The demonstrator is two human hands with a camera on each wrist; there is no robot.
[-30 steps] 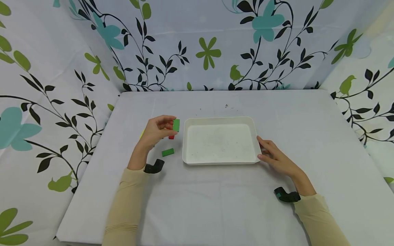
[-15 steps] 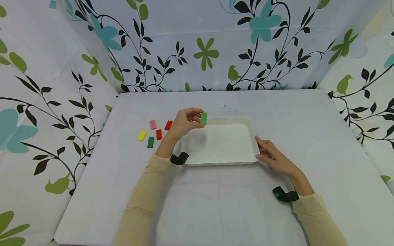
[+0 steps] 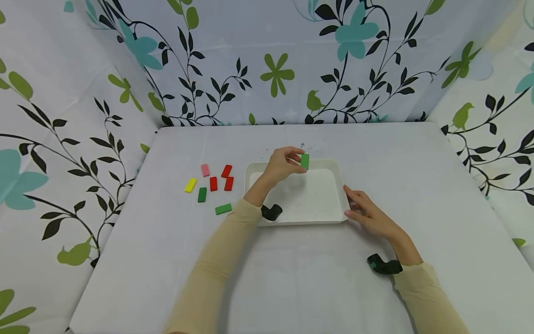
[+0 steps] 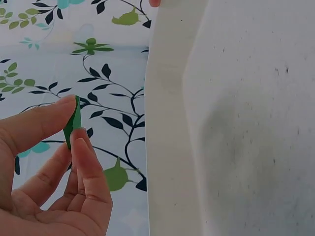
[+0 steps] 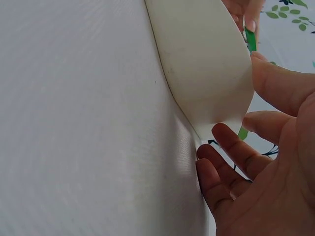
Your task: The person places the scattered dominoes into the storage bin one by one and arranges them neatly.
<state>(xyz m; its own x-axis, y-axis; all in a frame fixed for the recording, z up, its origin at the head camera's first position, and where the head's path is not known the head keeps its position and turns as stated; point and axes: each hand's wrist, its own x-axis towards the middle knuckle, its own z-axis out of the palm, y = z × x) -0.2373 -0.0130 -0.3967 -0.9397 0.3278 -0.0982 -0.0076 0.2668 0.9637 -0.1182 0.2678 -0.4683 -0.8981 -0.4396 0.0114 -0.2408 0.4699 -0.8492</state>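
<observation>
My left hand [image 3: 283, 163] pinches a small flat green block [image 3: 305, 161] between thumb and fingertips, above the white tray [image 3: 319, 199] near its far side. In the left wrist view the green block [image 4: 74, 123] shows edge-on between the fingertips. My right hand [image 3: 372, 213] rests at the tray's right edge near the front corner. From the right wrist view, its thumb and index finger touch the rim, while the other fingers [image 5: 231, 142] lie loosely bent beside the outer wall. The tray's inside shows only specks; my left forearm hides its left part.
Several loose blocks lie left of the tray: a pink block [image 3: 205, 170], a yellow block [image 3: 190, 185], red blocks [image 3: 213, 183] and two green blocks [image 3: 223, 208]. A white cloth [image 3: 300, 278] covers the table. Patterned curtains [image 3: 233, 51] enclose its back and sides.
My left hand has carried the green block rightward, from beside the tray to above it, uncovering the loose blocks at left. My right hand has stayed at the tray's right edge.
</observation>
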